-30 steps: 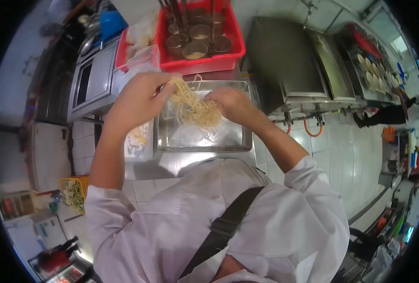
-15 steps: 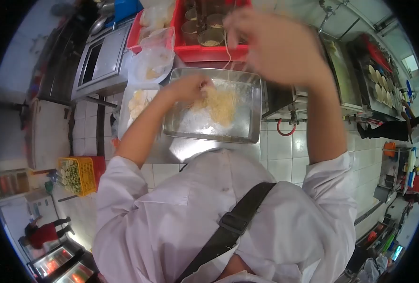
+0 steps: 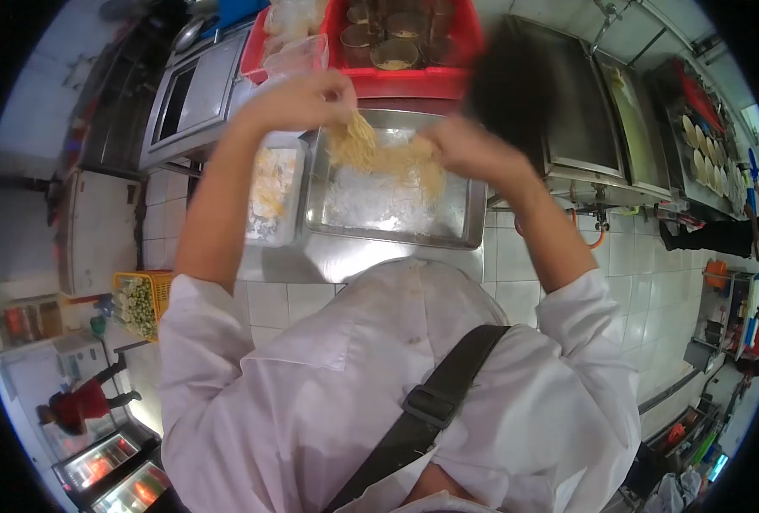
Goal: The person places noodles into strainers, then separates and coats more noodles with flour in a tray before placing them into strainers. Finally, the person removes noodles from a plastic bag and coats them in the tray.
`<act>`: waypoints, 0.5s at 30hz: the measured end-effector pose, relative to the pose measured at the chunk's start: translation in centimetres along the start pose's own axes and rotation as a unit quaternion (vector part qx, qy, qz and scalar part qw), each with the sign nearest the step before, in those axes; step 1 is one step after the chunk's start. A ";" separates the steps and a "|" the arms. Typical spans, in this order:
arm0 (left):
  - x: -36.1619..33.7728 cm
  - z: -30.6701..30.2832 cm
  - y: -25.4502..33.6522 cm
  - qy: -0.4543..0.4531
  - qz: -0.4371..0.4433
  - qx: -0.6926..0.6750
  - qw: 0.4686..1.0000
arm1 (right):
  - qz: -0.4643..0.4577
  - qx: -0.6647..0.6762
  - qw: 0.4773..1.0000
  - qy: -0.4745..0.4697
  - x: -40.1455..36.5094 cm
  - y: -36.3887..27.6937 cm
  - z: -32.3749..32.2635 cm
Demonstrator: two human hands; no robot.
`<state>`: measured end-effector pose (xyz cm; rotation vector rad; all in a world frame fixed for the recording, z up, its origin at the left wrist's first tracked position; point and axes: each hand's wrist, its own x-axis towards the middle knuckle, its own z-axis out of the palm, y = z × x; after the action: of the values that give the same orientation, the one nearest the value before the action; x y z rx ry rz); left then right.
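Pale yellow noodles [image 3: 388, 158] against the silvery steel tray [image 3: 392, 224], white floury dusting across its floor. Behind the tray, bright red crate [image 3: 413, 83] with dull brown cups [image 3: 394, 56], tan inside. Left of the tray, clear tub [image 3: 272, 188] showing creamy yellow and white. Nearer than the tray, white jacket [image 3: 311, 402] crossed by a black strap [image 3: 435, 398]. Further left of the tray, yellow basket [image 3: 164, 286] full of green. Right of the tray, white floor tiles [image 3: 516, 265] gridded with grey lines, plus an orange hose [image 3: 597, 241].
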<state>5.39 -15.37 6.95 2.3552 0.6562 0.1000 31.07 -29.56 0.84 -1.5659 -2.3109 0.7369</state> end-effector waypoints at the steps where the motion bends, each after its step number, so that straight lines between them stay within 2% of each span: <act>1: 0.9 2.7 -2.6 -0.027 -0.042 -0.015 0.999 | -0.015 -0.018 0.999 0.032 -0.3 -1.4 -1.9; 2: 1.2 5.4 -3.9 -0.036 -0.040 -0.002 0.999 | -0.031 -0.037 0.997 0.064 -0.6 -2.9 -3.8; 4: 1.4 9.3 -5.6 -0.043 -0.038 0.014 0.998 | 0.023 -0.123 0.988 0.093 -2.6 -9.1 -9.0; 5: 1.6 10.1 -6.4 -0.065 -0.059 -0.104 0.991 | 0.022 -0.125 0.987 0.098 -2.7 -9.7 -9.9; 6: 1.9 10.2 -6.8 -0.088 -0.077 -0.220 0.968 | -0.051 -0.077 0.983 0.158 -2.9 -9.9 -10.7; 7: 1.8 8.5 -5.3 -0.035 0.002 -0.189 0.981 | -0.122 -0.027 0.969 0.214 -2.9 -10.0 -10.9; 8: 1.5 5.6 -2.4 0.019 0.080 -0.158 0.984 | -0.116 0.067 0.969 0.206 -2.6 -9.8 -10.6; 10: -0.4 -0.8 4.8 0.056 0.030 -0.221 0.973 | -0.100 0.057 0.977 0.180 -1.0 -6.7 -7.1; 12: -2.3 -4.4 8.7 0.070 0.094 -0.261 0.958 | -0.085 0.048 0.982 0.159 0.0 -5.1 -5.0; 13: -2.2 -4.3 8.5 0.069 0.094 -0.260 0.959 | -0.085 0.045 0.981 0.166 0.4 -4.8 -4.6; 14: -1.6 -3.6 7.9 0.058 0.095 -0.110 0.988 | -0.087 0.042 0.980 0.172 0.6 -5.4 -4.8; 15: -0.8 -2.5 7.0 0.046 0.092 0.041 0.994 | -0.090 0.041 0.980 0.171 0.4 -6.1 -5.7</act>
<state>7.06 -18.73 13.37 2.4987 0.4929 0.2704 28.77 -29.46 8.91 -1.3087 -2.1041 0.4684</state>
